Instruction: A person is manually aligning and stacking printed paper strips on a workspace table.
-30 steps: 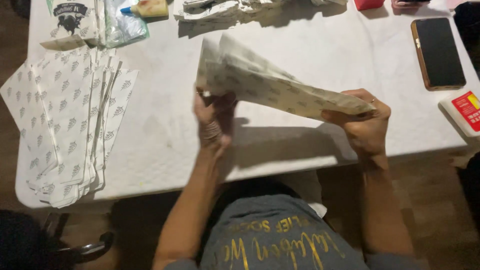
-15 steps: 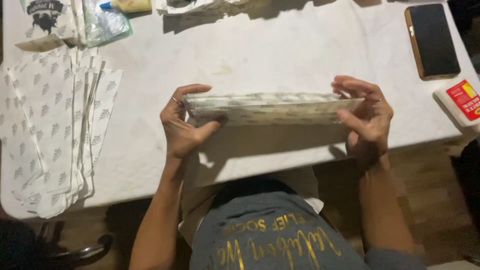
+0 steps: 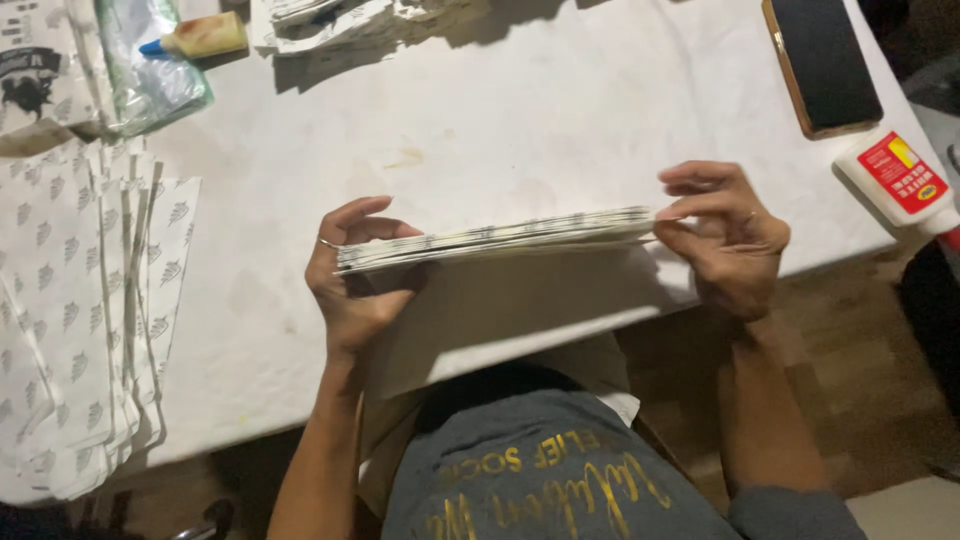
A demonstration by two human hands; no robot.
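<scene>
White table (image 3: 560, 110); white sheets (image 3: 80, 330) with grey leaf pattern; white glue bottle (image 3: 895, 180), red label.

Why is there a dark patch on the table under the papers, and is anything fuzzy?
Head view: the paper stack, held between the left hand and right hand, blocks the light and casts a shadow on the table; the picture is sharp, though the floor at the edges is dim.

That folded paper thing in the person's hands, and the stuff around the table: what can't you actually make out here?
- Folded paper piece, head view: seen edge-on, so its faces and pattern are hidden.
- Left hand: its palm is covered by the paper's end.
- White glue bottle: its tip is cut off by the right edge.
- Dark phone: top cut off by the upper edge.
- Stack of patterned sheets: runs past the left edge.
</scene>
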